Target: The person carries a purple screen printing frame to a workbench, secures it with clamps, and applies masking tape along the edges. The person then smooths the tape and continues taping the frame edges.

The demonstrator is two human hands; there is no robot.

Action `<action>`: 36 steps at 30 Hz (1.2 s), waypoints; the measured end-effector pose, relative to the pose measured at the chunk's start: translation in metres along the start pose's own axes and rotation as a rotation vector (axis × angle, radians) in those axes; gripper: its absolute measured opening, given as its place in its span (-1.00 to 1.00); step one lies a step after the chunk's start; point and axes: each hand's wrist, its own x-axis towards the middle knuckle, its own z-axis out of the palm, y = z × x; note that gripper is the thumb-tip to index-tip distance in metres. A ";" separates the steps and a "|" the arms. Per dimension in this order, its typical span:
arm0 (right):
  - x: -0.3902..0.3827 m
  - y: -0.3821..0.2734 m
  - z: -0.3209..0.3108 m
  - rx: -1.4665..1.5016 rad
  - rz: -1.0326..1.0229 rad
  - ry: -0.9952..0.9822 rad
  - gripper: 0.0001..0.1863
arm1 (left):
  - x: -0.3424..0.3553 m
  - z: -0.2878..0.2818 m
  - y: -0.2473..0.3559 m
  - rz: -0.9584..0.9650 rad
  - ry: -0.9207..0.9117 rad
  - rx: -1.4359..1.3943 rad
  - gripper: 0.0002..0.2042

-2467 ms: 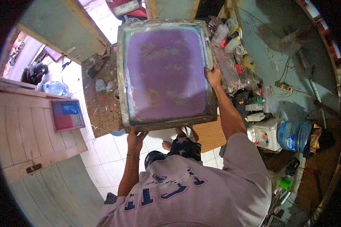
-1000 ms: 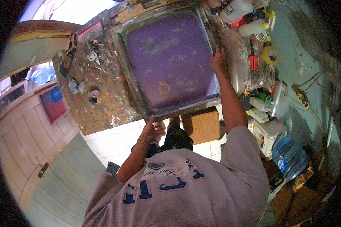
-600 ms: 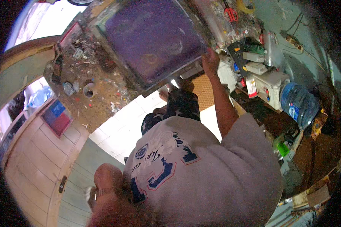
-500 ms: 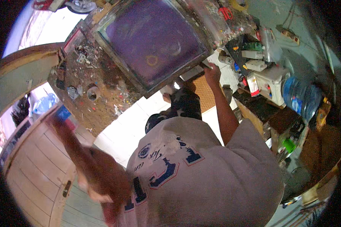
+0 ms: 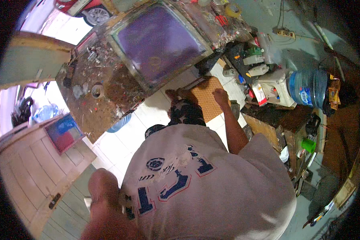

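My right hand [image 5: 220, 97] hangs above the brown woven mat, apart from the bench. Its fingers are curled in, and I see nothing in them. A square purple screen in a worn frame [image 5: 160, 46] lies on the stained workbench [image 5: 102, 80], tilted in view, with a faint ring mark near its lower part. My left arm [image 5: 104, 200] is bent close at the lower left, beside my grey shirt. The fingers of that hand cannot be made out. A small white patch shows next to it.
A brown woven mat [image 5: 207, 96] lies on white floor tiles. Bottles [image 5: 257, 66], a white container [image 5: 282, 90] and a large blue water jug [image 5: 308, 90] crowd the right. A pale slatted door [image 5: 36, 172] stands at left. Red-handled scissors [image 5: 221, 20] lie on the far bench.
My right hand has come off the screen frame's near edge and dropped back toward me. My left arm has pulled in from its outward stretch at left. The view has shifted.
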 end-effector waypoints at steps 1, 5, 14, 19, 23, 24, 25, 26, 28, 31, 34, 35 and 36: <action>0.012 0.033 0.003 -0.046 -0.123 -0.026 -0.75 | 0.007 0.003 0.004 0.000 0.000 0.016 -0.30; 0.022 0.120 0.014 -0.053 -0.297 -0.094 -0.78 | 0.018 -0.021 0.027 0.079 0.087 0.018 -0.27; -0.076 0.142 -0.007 0.413 0.349 -0.157 -0.85 | 0.032 -0.031 0.049 0.204 0.109 -0.074 -0.21; -0.083 0.171 -0.027 0.444 0.452 -0.111 -0.77 | 0.039 -0.039 0.060 0.218 0.140 -0.043 -0.17; -0.072 0.162 -0.021 0.535 0.271 -0.230 -0.73 | 0.044 -0.045 0.060 0.229 0.168 0.001 -0.14; -0.061 0.159 -0.021 0.614 0.222 -0.250 -0.73 | 0.041 -0.047 0.060 0.239 0.189 -0.004 -0.14; -0.061 0.165 -0.022 0.677 0.180 -0.288 -0.72 | 0.037 -0.050 0.064 0.245 0.190 -0.004 -0.13; -0.054 0.165 -0.018 0.739 0.127 -0.354 -0.71 | 0.038 -0.048 0.064 0.256 0.174 0.010 -0.12; -0.041 0.163 -0.003 0.606 0.191 -0.278 -0.74 | 0.039 -0.037 0.064 0.253 0.144 0.044 -0.11; 0.036 0.244 -0.067 1.052 0.218 -0.789 -0.72 | 0.032 -0.067 0.043 0.214 0.290 0.085 -0.09; 0.027 0.229 -0.016 0.713 0.270 -0.517 -0.71 | 0.021 -0.049 0.034 0.273 0.324 0.152 -0.07; 0.031 0.230 -0.027 0.722 0.279 -0.521 -0.71 | 0.023 -0.049 0.024 0.273 0.280 0.149 -0.13; 0.038 0.230 -0.035 0.533 0.172 -0.456 -0.74 | 0.011 -0.047 0.010 0.214 0.229 0.125 -0.19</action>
